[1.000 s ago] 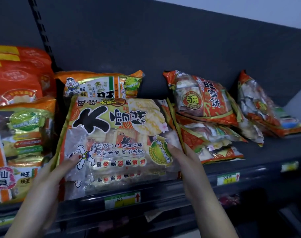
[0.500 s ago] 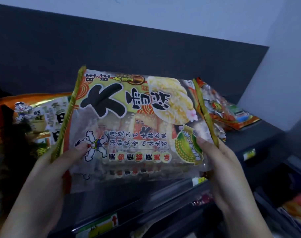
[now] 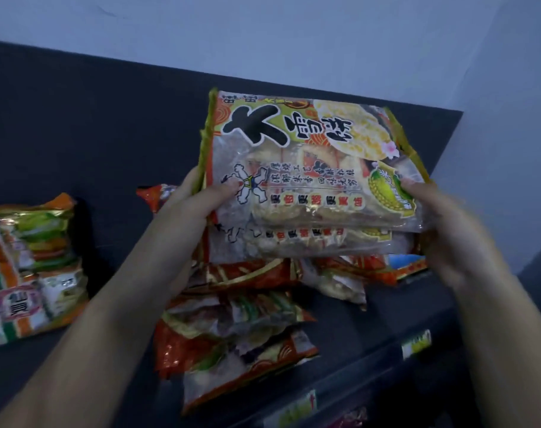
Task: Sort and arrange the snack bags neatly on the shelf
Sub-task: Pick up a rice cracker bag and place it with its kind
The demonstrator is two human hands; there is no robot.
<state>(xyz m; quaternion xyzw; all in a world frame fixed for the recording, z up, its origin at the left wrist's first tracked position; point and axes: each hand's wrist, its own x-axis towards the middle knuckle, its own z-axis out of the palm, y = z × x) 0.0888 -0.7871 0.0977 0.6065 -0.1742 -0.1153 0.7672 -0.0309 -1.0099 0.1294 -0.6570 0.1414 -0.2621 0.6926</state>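
Toward the left end of the shelf (image 3: 371, 329): a green-and-orange senbei bag (image 3: 31, 273), propped upright against the dark back panel (image 3: 77, 125).

Next, the left grip (image 3: 198, 202), thumb on the front and fingers behind, pinching the left edge of a large rice-cracker bag (image 3: 309, 168). Held up clear of the shelf, above its middle and right stretch, slightly tilted, print toward the camera.

Probably light and puffy, with slick film and brittle contents. Best taken by the side seams, as here, never squeezed across the middle.

Bold black characters on a green-and-yellow top band, a cracker picture, a clear window onto individually wrapped crackers, a green badge low on the right. Apparently a second matching bag pressed behind, its lower edge peeking out.

Underneath: a slumped pile of red-orange snack bags (image 3: 232, 335), lying flat toward the front edge.

Then the right grip (image 3: 442, 223), blurred, clamped on the bag's right edge.

Far right, on the front rail: a yellow price label (image 3: 416, 344).
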